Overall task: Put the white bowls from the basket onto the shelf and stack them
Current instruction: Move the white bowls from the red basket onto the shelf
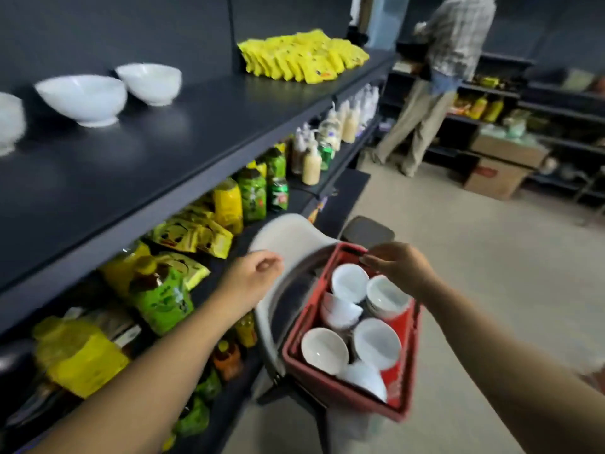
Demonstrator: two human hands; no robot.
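Note:
A red basket (398, 403) rests on a white chair (291, 235) and holds several white bowls (376, 343). On the dark top shelf (203, 126) stand separate white bowls: one (83, 99) in the middle, one (151, 81) behind it, and part of another (9, 121) at the left edge. My left hand (253, 273) hovers left of the basket, over the chair's back, fingers loosely curled, holding nothing. My right hand (397, 263) is over the basket's far rim, fingertips pinched at the dark handle; whether it grips the handle is unclear.
Yellow packets (304, 55) lie further along the top shelf. Lower shelves hold green and yellow bags (252, 191) and bottles (311, 162). A person (438, 77) stands at far shelving beside cardboard boxes (497, 175). Beige floor stretches to the right.

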